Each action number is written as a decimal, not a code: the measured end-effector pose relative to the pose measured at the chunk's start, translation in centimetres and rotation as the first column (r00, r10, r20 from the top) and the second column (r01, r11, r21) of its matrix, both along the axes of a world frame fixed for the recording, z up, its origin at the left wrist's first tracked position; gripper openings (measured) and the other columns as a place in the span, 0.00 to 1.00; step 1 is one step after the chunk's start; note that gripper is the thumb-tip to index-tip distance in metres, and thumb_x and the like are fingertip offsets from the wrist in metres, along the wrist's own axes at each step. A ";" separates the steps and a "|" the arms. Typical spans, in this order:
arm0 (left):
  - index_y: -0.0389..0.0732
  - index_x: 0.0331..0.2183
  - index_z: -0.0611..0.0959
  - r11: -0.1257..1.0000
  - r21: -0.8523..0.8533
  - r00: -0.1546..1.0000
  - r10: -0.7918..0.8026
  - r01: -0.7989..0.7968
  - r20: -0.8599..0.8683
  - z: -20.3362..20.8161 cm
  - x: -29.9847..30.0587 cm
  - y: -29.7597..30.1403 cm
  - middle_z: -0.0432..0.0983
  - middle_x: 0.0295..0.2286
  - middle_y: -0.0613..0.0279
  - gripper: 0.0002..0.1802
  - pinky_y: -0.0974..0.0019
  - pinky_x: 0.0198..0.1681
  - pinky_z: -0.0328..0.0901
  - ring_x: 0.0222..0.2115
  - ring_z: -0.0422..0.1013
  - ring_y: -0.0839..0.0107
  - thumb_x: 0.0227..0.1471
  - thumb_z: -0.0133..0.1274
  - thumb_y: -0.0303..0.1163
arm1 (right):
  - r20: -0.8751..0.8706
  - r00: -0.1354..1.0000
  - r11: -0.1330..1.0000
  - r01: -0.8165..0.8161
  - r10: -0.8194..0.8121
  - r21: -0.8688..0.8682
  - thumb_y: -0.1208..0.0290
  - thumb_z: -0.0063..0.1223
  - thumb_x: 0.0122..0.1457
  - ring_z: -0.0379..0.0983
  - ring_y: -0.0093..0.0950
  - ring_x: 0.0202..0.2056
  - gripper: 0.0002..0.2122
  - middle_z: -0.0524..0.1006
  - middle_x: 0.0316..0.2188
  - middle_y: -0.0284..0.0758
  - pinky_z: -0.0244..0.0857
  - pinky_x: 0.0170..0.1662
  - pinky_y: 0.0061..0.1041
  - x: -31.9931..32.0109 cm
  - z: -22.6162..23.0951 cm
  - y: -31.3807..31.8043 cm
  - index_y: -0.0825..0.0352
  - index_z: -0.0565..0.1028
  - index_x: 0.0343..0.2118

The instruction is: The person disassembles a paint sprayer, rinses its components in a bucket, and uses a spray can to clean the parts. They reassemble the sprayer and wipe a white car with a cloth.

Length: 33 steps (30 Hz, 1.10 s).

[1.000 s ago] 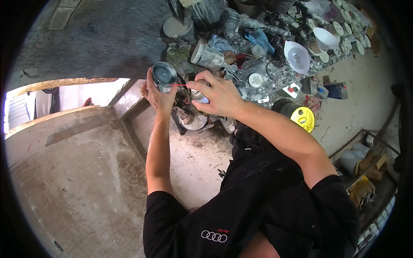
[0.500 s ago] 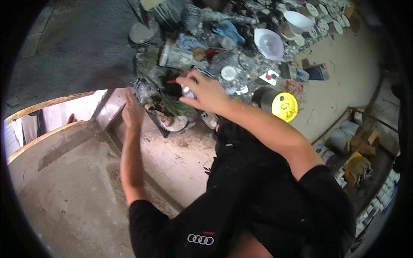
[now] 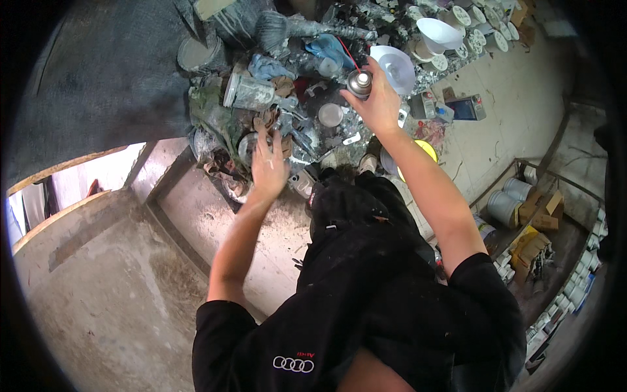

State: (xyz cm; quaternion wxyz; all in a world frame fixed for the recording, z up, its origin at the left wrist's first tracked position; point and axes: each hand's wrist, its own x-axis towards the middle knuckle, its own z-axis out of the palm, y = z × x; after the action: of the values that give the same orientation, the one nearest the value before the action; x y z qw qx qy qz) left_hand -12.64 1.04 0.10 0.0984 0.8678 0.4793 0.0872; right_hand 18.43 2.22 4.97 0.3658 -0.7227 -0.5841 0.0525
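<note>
In my right hand [image 3: 384, 101] is an aerosol can [image 3: 358, 83], its silver top and white nozzle facing up. A thin red straw [image 3: 348, 53] sticks out from the nozzle. The hand wraps round the can above the cluttered bench, close to a white plastic bowl [image 3: 396, 68]. Fingers stretched and apart, my left hand [image 3: 269, 166] holds nothing. It hovers at the bench's near edge by crumpled brown cloth [image 3: 269, 120]; whether the fingertips touch it I cannot tell. Beyond lies a clear plastic jar [image 3: 249, 91] on its side.
A large dark panel [image 3: 104, 85] fills the far left. On the bench are a round lid [image 3: 330, 115], blue rags [image 3: 330, 49], a wide brush [image 3: 273, 31] and several white tubs. A yellow-lidded bucket [image 3: 428, 151] sits behind my right forearm. Boxes [image 3: 543, 210] fill a right-hand shelf.
My right hand has carried the aerosol can right and farther out, over the bench. My left hand has moved right, from the panel's edge to the brown cloth.
</note>
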 end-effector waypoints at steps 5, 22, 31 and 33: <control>0.29 0.49 0.74 0.544 -0.732 0.586 0.772 -0.410 0.245 -8.1 4.6 -2.8 0.75 0.45 0.46 0.36 0.58 0.46 0.70 0.42 0.76 0.60 0.48 0.73 0.41 | 0.030 0.999 0.989 0.027 -0.023 -0.144 0.64 0.76 0.46 0.75 0.47 0.50 0.43 0.74 0.53 0.45 0.73 0.50 0.40 1.1 -0.3 1.3 0.67 0.62 0.64; 0.40 0.40 0.77 0.472 -0.795 -0.107 0.831 -0.382 0.546 -7.8 10.8 -2.6 0.77 0.36 0.62 0.11 0.63 0.37 0.70 0.34 0.73 0.70 0.55 0.58 0.18 | -0.410 -0.029 0.377 0.343 -0.911 -0.861 0.72 0.53 0.66 0.79 0.27 0.32 0.10 0.83 0.34 0.37 0.71 0.36 0.26 23.8 -32.8 -31.8 0.70 0.79 0.46; 0.38 0.48 0.77 0.488 -0.672 -0.052 0.787 -0.557 0.615 -4.0 15.5 -15.6 0.76 0.48 0.59 0.14 0.63 0.51 0.67 0.47 0.73 0.69 0.59 0.53 0.19 | -0.210 -0.033 0.192 0.282 -0.977 -0.940 0.61 0.52 0.66 0.76 0.31 0.32 0.11 0.80 0.31 0.35 0.71 0.34 0.36 29.7 -56.0 -33.3 0.63 0.79 0.39; 0.39 0.51 0.76 0.474 -0.662 0.001 0.814 -0.580 0.582 -4.7 16.0 -18.0 0.77 0.46 0.60 0.21 0.67 0.46 0.66 0.42 0.72 0.72 0.56 0.53 0.17 | -0.347 -0.452 0.168 0.391 -0.822 -0.905 0.58 0.54 0.66 0.71 0.30 0.25 0.13 0.75 0.24 0.34 0.70 0.31 0.34 29.9 -57.4 -33.8 0.64 0.78 0.37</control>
State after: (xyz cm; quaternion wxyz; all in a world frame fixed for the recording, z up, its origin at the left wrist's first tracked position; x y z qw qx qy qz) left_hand 3.35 -16.98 -4.64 0.3661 0.3110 0.7287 0.4882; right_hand 48.37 -31.60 -52.42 0.4213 -0.7519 0.3845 0.3306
